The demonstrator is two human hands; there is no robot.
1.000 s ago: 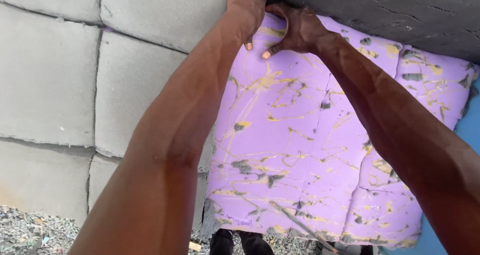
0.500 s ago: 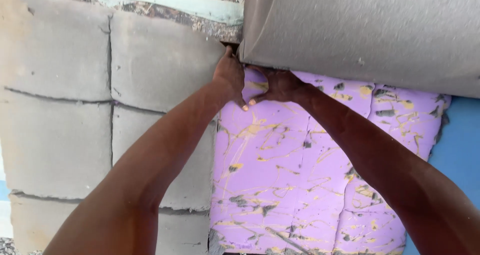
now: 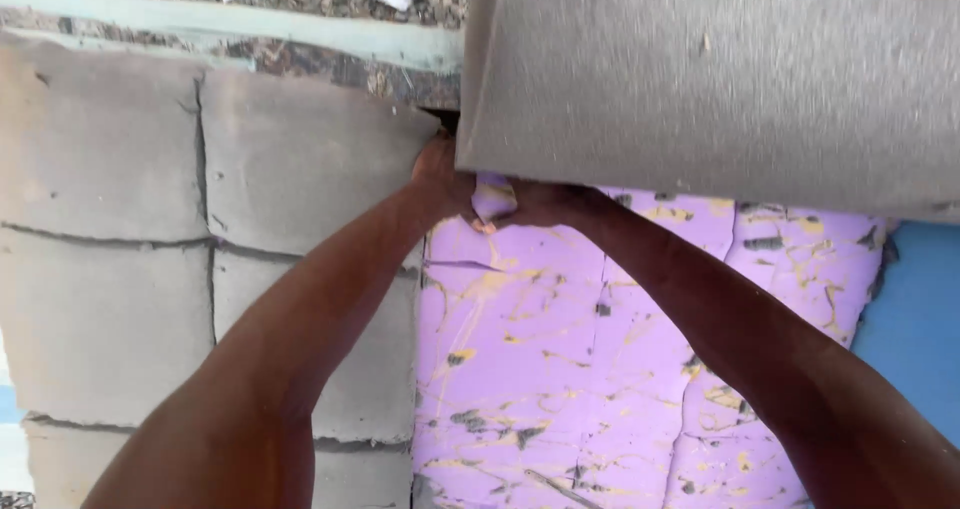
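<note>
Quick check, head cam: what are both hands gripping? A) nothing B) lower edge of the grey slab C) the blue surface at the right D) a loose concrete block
B: the left hand and right hand both meet the lower edge of the grey slab, above the purple foam board.

left hand (image 3: pixel 440 174), right hand (image 3: pixel 535 204), grey block (image 3: pixel 720 79)

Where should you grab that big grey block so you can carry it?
Probably by its lower left corner and bottom edge, coming from underneath. The big grey block is wide with flat faces offering no handle, so fingers need an edge. The left hand and right hand are there, mostly hidden under it, above the purple sheet.
</note>
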